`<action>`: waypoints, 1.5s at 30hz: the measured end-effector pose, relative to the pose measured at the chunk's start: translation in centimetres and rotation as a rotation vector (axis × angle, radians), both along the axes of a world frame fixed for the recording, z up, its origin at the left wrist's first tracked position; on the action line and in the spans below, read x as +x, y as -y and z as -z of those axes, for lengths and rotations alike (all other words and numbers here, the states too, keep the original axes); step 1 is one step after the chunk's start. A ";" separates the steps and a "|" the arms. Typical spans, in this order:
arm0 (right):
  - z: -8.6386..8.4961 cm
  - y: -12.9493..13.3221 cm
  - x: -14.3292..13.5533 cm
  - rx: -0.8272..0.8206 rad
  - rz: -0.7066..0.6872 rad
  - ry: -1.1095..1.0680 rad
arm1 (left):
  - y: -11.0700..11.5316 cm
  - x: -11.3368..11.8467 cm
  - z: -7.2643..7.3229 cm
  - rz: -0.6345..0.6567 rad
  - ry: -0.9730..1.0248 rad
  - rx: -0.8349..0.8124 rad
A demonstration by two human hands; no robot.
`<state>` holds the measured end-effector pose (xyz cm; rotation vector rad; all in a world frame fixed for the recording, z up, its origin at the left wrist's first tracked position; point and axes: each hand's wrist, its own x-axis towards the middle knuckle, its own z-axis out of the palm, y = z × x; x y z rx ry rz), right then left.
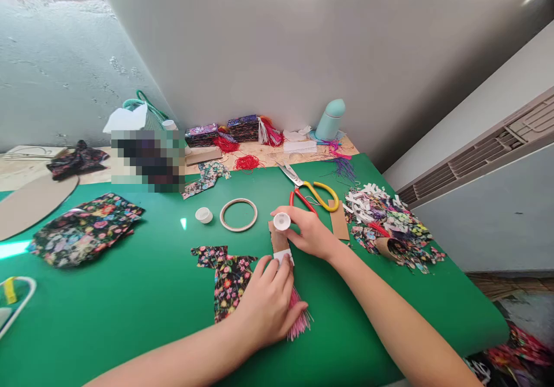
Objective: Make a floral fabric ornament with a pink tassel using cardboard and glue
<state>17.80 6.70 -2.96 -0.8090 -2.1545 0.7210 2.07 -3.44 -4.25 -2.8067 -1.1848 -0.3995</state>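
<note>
Clamped: right hand [309, 232] on 1 white container [282, 222] | unclasped: left hand [270, 300] over 1 pink tassel [298, 324] | scissors [296, 180]: 1

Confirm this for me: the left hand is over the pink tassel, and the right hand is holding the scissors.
Not quite: the head view shows the right hand holding a white round object; the scissors lie on the table. The left hand is over the pink tassel.
</note>
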 end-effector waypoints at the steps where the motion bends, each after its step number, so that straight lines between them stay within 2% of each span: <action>1: 0.2 0.1 -0.2 0.037 0.008 -0.009 | 0.0 0.0 0.0 -0.001 -0.003 0.001; 4: 0.2 0.7 -0.4 0.085 0.058 -0.048 | 0.0 0.0 0.1 -0.002 0.000 0.014; 7: -0.8 1.3 -0.1 0.030 0.129 -0.126 | 0.0 0.0 0.1 0.005 0.009 0.033; 12: -2.0 1.8 0.1 -0.201 -0.062 -0.006 | 0.0 0.0 0.2 -0.003 0.023 0.049; 14: -1.7 1.7 -0.2 -0.232 -0.056 0.018 | 0.0 0.0 0.2 -0.006 0.024 0.042; 17: -0.9 1.5 -0.8 -0.201 0.023 0.026 | 0.0 0.0 0.2 -0.005 0.030 0.027; 22: 0.2 1.0 -1.8 -0.043 0.103 0.017 | -0.1 0.0 0.1 -0.006 0.036 0.019; 28: 0.4 0.9 -2.0 0.108 0.137 -0.057 | 0.0 0.0 0.1 -0.007 0.034 0.034; 32: -0.3 1.3 -1.3 0.073 0.189 -0.125 | 0.0 0.0 0.2 0.004 0.029 0.045; 37: -1.2 1.8 -0.9 -0.082 -0.017 -0.003 | 0.0 0.1 0.0 -0.004 0.030 0.037; 39: -1.2 1.8 -1.0 -0.111 -0.027 0.050 | -0.1 0.2 0.0 -0.008 0.031 0.029; 42: -0.8 1.5 -1.2 -0.102 0.001 0.062 | -0.1 0.1 -0.1 -0.005 0.032 0.026; 45: -0.2 0.9 -1.3 -0.021 0.033 0.042 | -0.1 0.0 0.0 0.002 0.028 0.022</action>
